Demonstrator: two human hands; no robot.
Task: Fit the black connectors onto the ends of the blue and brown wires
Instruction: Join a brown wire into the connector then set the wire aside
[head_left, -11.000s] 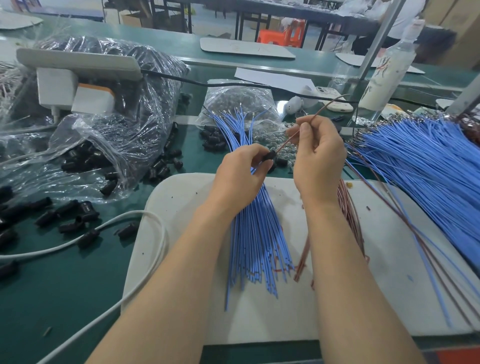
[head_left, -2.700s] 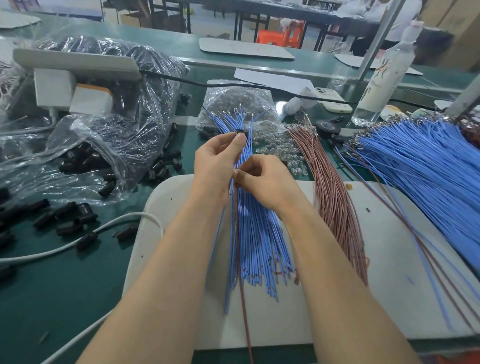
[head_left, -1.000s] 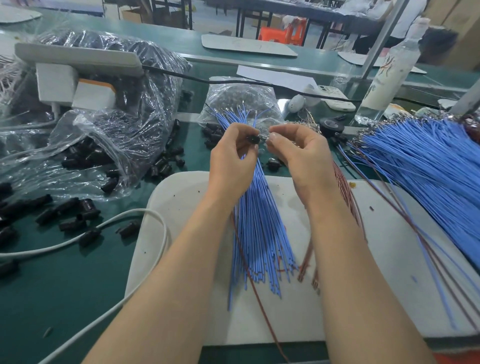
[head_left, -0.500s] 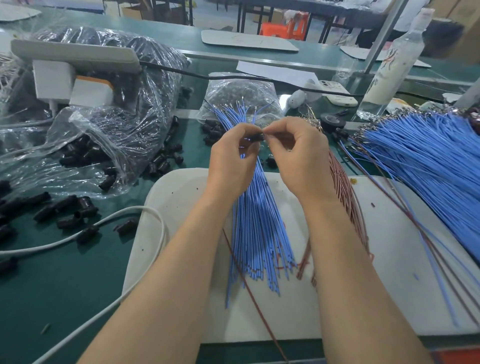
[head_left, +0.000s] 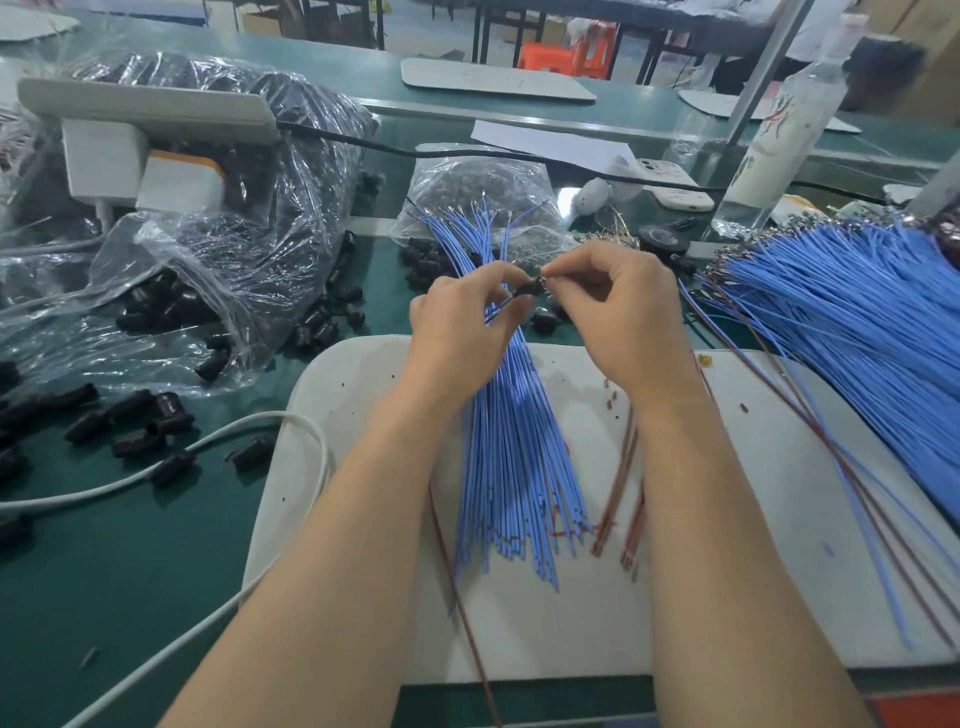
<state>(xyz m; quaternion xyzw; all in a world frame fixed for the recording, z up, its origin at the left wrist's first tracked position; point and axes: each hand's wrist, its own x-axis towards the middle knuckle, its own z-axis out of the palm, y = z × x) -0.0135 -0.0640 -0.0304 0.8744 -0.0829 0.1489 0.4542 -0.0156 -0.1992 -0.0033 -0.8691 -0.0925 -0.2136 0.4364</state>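
My left hand (head_left: 462, 325) pinches a small black connector (head_left: 529, 287) above a fanned bundle of blue wires (head_left: 511, 441). A brown wire (head_left: 457, 587) trails from under my left wrist down past the board's front edge. My right hand (head_left: 621, 312) pinches a wire tip right against the connector's right end; the tip itself is mostly hidden by my fingers. A bundle of brown wires (head_left: 621, 499) lies under my right forearm. Loose black connectors (head_left: 332, 317) are scattered on the green mat (head_left: 130, 571).
A white work board (head_left: 753, 519) lies under my arms. A large pile of blue wires (head_left: 852, 332) fills the right. Clear bags of black connectors (head_left: 223, 249) sit at left and centre back. A white cable (head_left: 156, 473), a spray bottle (head_left: 779, 130) and a phone (head_left: 675, 184) are nearby.
Over the last second both hands have stayed together over the blue bundle and my right fingertips closed in on the connector held by my left hand. The trailing brown wire shifted slightly.
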